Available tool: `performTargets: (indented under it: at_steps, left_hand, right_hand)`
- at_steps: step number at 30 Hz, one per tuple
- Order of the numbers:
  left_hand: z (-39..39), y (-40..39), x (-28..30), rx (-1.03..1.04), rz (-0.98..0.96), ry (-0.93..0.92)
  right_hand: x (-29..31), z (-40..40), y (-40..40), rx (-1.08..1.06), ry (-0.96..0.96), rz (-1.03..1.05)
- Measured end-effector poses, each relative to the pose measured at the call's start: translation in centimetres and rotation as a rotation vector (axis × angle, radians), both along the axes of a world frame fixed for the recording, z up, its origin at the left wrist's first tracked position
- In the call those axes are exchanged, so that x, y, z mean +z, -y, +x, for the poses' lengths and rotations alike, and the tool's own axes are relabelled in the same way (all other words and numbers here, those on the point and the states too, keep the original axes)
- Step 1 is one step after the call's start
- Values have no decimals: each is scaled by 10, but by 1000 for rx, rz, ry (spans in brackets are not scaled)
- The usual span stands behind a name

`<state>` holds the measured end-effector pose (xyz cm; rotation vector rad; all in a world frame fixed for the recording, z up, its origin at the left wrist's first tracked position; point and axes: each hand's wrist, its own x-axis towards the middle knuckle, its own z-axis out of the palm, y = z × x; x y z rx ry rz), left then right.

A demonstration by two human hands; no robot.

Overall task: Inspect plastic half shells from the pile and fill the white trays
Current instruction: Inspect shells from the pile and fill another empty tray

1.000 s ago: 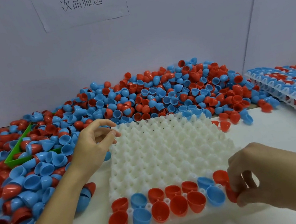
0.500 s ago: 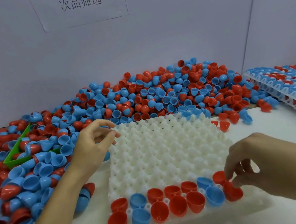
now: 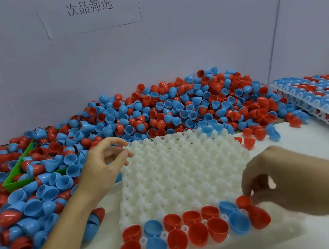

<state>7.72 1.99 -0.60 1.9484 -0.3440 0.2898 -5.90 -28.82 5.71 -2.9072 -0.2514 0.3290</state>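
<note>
A white tray (image 3: 184,174) with pointed pegs lies in front of me. Two rows of red and blue half shells fill its near edge. A red shell (image 3: 259,219) sits free at the right end of the front row. My right hand (image 3: 278,177) hovers over the tray's near right corner, with bent fingertips beside the last red shell of the second row (image 3: 241,200). It holds nothing that I can see. My left hand (image 3: 103,165) rests at the tray's far left corner, fingers loosely curled and empty. The pile of shells (image 3: 167,109) lies behind the tray.
More shells cover the table on the left, half burying a green bin (image 3: 16,180). Stacked filled trays (image 3: 324,100) stand at the far right. A few loose shells (image 3: 249,142) lie right of the tray. A paper sign (image 3: 89,7) hangs on the wall.
My right hand let go of the red shell at the front row's right end and drew back up. My left hand stayed at the tray's corner.
</note>
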Motion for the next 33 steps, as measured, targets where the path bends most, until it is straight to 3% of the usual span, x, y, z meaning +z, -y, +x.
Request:
performTargets:
  at_steps: [4,7,10,14,23,28,33]
  left_hand:
    - [0,1,0,-2,3,-3]
    - [-2,3,0,-5,7,-5]
    - [-2,3,1,2,-1,-3]
    - [0,1,0,17,-6,1]
    - [0,3,0,2,30,19]
    - [-1,4,-1,-3,34,33]
    - [3,2,-2,56,50,33]
  right_hand:
    - [9,42,40,-61,314,189]
    - [-16,96,76,-292,485,280]
    - [-51,134,98,-403,391,253]
    - [-79,147,111,-399,326,248]
    - [-84,134,101,-309,296,246]
    - [-41,107,102,-381,415,205]
    - [26,37,65,-145,119,208]
